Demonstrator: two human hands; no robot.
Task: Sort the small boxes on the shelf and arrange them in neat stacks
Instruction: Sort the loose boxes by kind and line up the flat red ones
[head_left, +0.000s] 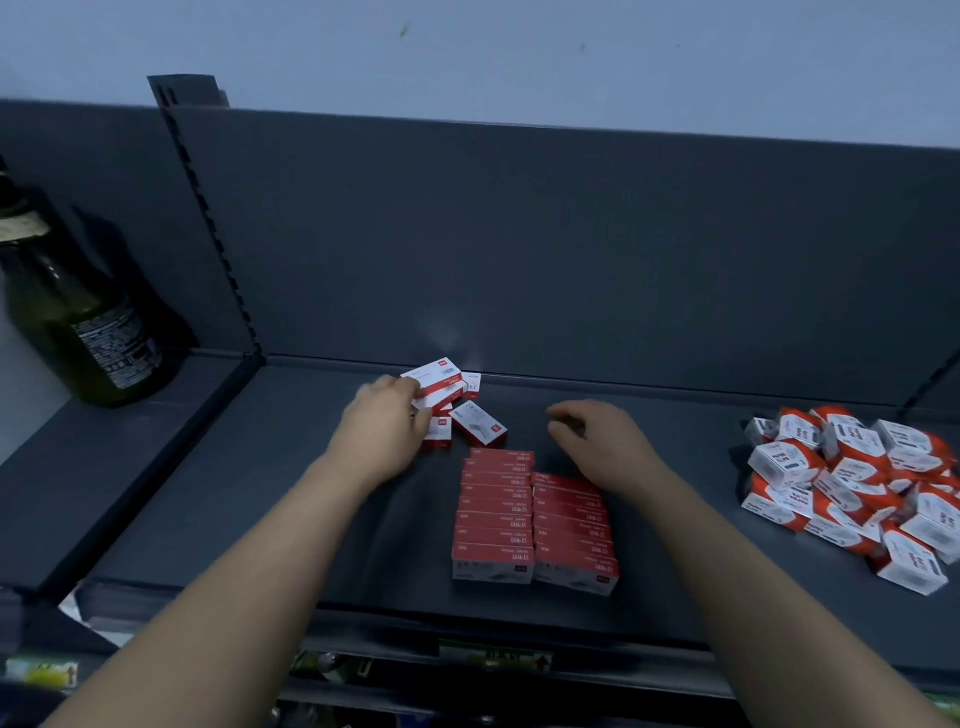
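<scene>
Shelf (260, 493) shows either side of my red rows (493, 514) (running front-to-back).
Left hand (382, 421) grips a tilted white box (436, 375); right hand (602, 441) loosely curled, empty.

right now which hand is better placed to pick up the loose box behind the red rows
Probably right. The left hand grips a white box at the back; the right hand hovers empty, close to the loose box behind the red rows.

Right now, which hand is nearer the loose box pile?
Left. The left hand grips a box in the loose pile; the right hand hovers apart, to its right.
</scene>
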